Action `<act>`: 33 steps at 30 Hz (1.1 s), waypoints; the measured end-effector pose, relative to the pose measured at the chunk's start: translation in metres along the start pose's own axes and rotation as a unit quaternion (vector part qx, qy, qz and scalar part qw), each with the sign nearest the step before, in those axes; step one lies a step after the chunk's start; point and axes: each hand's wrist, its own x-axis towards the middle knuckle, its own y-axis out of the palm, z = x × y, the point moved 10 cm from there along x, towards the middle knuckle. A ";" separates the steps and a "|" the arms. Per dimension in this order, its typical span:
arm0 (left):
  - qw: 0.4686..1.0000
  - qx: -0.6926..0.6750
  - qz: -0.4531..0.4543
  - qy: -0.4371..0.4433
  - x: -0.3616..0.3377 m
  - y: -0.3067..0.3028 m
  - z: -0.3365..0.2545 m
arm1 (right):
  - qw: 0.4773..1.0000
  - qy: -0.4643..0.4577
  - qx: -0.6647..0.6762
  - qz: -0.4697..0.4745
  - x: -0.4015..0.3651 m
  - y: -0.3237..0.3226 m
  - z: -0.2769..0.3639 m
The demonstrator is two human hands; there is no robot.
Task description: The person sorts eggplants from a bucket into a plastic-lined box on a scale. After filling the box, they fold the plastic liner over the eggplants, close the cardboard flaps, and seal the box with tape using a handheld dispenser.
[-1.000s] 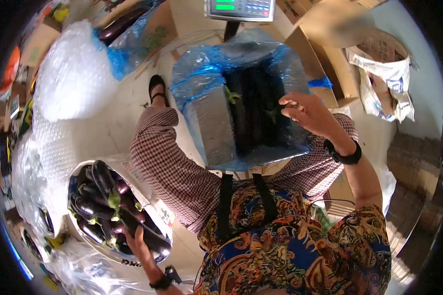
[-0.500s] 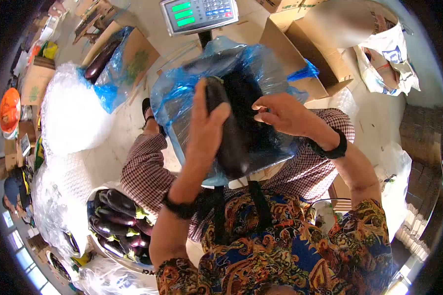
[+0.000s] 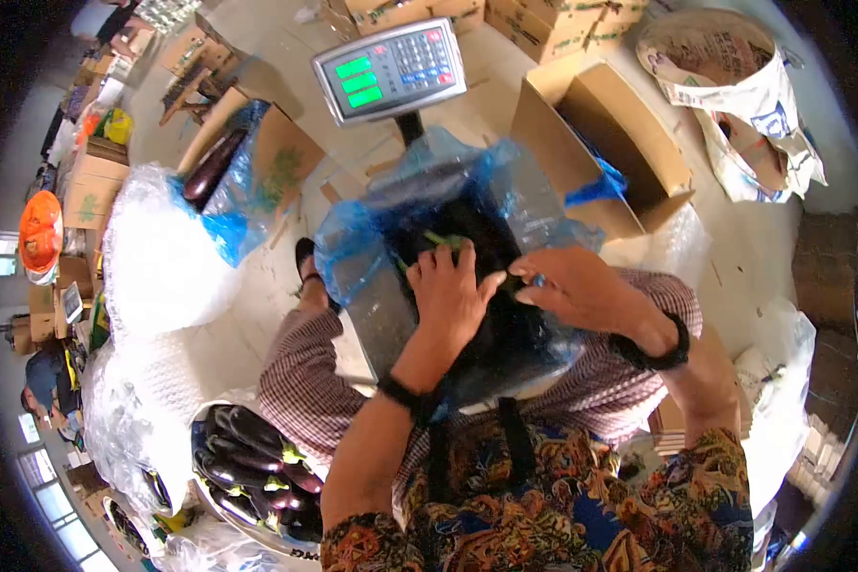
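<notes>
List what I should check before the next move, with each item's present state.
1. Left grip resting on the dark, long eggplants inside the translucent blue plastic liner: ok.
2. Right grip free of contact: cannot tell.
3. Liner spread outward around the eggplants: ok.
4. Grey rectangular scale console lit green: ok.
5. Console digits readable: not ok, too small.
6. More glossy purple eggplants at left, in the round white container: ok.

Left hand (image 3: 451, 303): palm down, fingers (image 3: 444, 259) spread | right hand (image 3: 582, 289): half-curled, fingers seemingly parted
</notes>
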 end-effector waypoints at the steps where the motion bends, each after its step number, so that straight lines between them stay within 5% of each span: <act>1: 0.996 -0.061 -0.063 0.021 -0.006 -0.027 -0.001 | 1.000 -0.001 0.010 -0.016 -0.004 -0.002 -0.005; 2: 0.984 -0.124 -0.124 0.045 -0.016 -0.055 -0.001 | 1.000 -0.009 0.008 -0.022 -0.005 -0.008 0.000; 5: 0.975 -0.202 -0.084 0.024 -0.043 -0.069 0.018 | 0.999 0.015 0.041 -0.022 -0.006 -0.028 0.011; 10: 0.958 -0.267 0.079 0.072 -0.077 -0.044 0.007 | 0.993 0.080 0.087 0.019 -0.002 -0.023 0.000; 20: 0.952 -0.291 0.075 0.056 -0.078 -0.042 0.019 | 0.991 0.102 0.084 0.023 0.008 -0.018 -0.014; 23: 0.954 -0.297 0.028 0.038 -0.070 -0.051 0.046 | 0.995 0.087 0.055 0.019 0.010 -0.021 -0.016; 25: 0.967 -0.238 -0.055 -0.074 -0.061 -0.076 0.090 | 0.997 0.075 0.025 0.021 0.016 -0.023 -0.021; 27: 0.962 -0.219 -0.129 -0.105 -0.052 -0.080 0.130 | 0.989 -0.071 -0.116 -0.054 0.028 -0.041 -0.006; 30: 0.935 -0.290 -0.132 -0.157 -0.020 -0.057 0.185 | 0.995 0.101 -0.009 -0.008 0.065 -0.048 -0.037; 31: 0.920 -0.334 -0.119 -0.164 -0.005 -0.049 0.196 | 0.994 0.111 0.001 -0.016 0.081 -0.052 -0.045; 33: 0.928 -0.332 -0.065 -0.157 0.020 -0.025 0.206 | 0.988 -0.012 -0.104 -0.113 0.108 -0.051 -0.065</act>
